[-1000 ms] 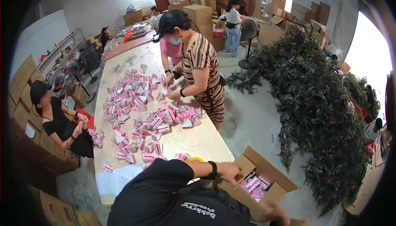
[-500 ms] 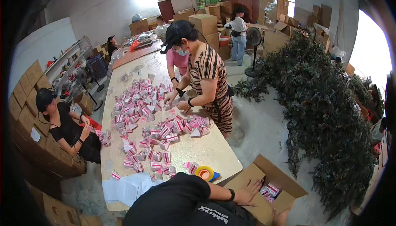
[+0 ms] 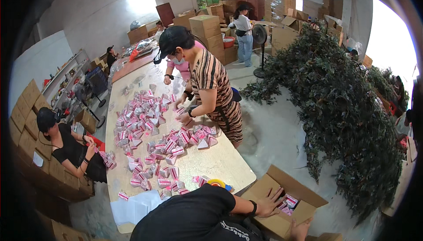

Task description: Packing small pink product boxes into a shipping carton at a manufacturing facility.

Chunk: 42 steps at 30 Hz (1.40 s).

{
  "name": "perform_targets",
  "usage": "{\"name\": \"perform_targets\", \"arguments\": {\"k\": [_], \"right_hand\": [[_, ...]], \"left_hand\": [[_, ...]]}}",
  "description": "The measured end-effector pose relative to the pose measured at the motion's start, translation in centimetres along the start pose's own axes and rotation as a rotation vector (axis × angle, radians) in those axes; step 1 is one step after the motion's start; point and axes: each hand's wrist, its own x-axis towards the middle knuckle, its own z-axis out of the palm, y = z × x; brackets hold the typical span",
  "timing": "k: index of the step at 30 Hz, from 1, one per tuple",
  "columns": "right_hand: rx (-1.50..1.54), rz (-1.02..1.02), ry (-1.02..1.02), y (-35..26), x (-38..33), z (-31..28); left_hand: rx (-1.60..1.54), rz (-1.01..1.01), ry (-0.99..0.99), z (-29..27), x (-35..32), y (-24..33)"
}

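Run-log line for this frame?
own hands: out of view | nearest: co-worker's hand in open brown cardboard box | long table: small pink-and-white packets, yellow tape roll

The person's own hands are out of view, the small pink packets (image 3: 164, 146) too small to tell.

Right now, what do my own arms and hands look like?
Bare hands, no gloves. The left hand has a black band, perhaps a watch, at the wrist, and a black short sleeve above the bare forearm. The right hand barely shows at the lower edge.

Co-worker's hand (image 3: 269, 203) spread in cardboard box (image 3: 304, 217); pink packets (image 3: 152, 128) cover table (image 3: 220, 161).
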Motion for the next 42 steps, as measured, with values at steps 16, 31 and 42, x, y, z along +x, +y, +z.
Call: {"name": "perform_targets", "arguments": {"k": [16,31,42], "right_hand": [[0.831,-0.282,0.595,2.3,-3.2,5.5],[0.612,-0.378,0.389,9.8,-2.3,13.9],[1.313,0.215,0.310,3.3,-2.8,5.3]], "left_hand": [[-0.884,-0.543,-0.170,-6.6,-8.0,-7.8],[-0.747,-0.574,-0.236,-4.2,-10.1,-6.1],[0.006,-0.693,-0.227,-7.9,-4.2,-4.2]]}}
